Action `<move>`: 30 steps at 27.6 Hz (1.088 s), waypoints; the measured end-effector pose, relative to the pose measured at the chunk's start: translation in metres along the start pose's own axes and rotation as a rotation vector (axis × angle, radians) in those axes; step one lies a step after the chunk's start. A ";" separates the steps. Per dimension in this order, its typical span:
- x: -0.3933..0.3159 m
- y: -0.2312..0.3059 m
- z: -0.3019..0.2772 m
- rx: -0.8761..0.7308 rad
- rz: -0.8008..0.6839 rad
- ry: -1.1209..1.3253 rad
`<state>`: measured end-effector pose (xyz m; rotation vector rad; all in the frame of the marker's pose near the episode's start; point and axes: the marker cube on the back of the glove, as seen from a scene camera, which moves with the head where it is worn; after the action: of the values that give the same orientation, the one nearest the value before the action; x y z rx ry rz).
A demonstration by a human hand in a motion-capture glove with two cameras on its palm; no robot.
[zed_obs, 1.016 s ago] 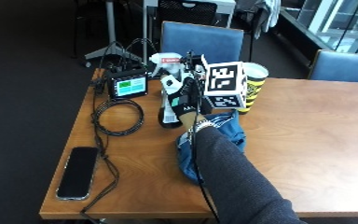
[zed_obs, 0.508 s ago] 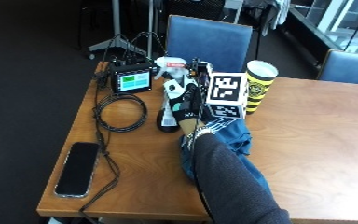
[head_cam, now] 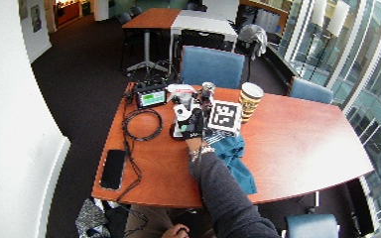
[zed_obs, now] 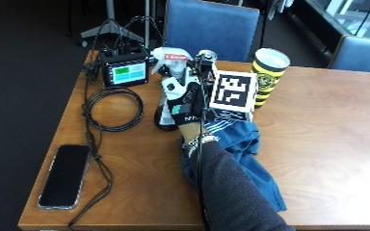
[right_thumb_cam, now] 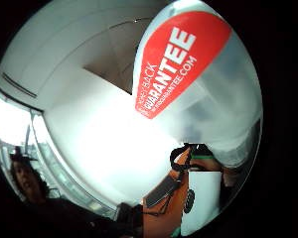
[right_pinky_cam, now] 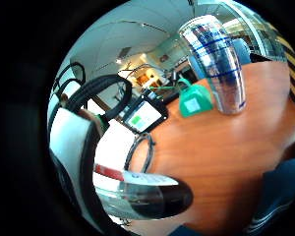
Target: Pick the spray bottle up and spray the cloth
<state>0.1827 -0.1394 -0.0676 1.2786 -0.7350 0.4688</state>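
Gloved right hand [zed_obs: 186, 103] is wrapped around the body of the spray bottle [zed_obs: 170, 72], which stands upright on the bench [zed_obs: 326, 125]. Blue cloth [zed_obs: 236, 149] lies on the bench just behind the bottle, under the forearm. Yellow cup [zed_obs: 268, 74] stands beside the bottle.

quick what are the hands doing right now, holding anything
Right hand: gloved, curled round the clear plastic spray bottle with the white trigger head, which stands on the table.
Bare hand: not in view.
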 end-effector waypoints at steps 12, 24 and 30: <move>0.033 0.040 -0.004 -0.081 0.183 0.007; 0.068 0.051 0.012 -0.317 0.306 0.086; 0.079 0.061 -0.001 -0.387 0.305 0.187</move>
<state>0.1951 -0.1302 0.0310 0.7533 -0.8197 0.6482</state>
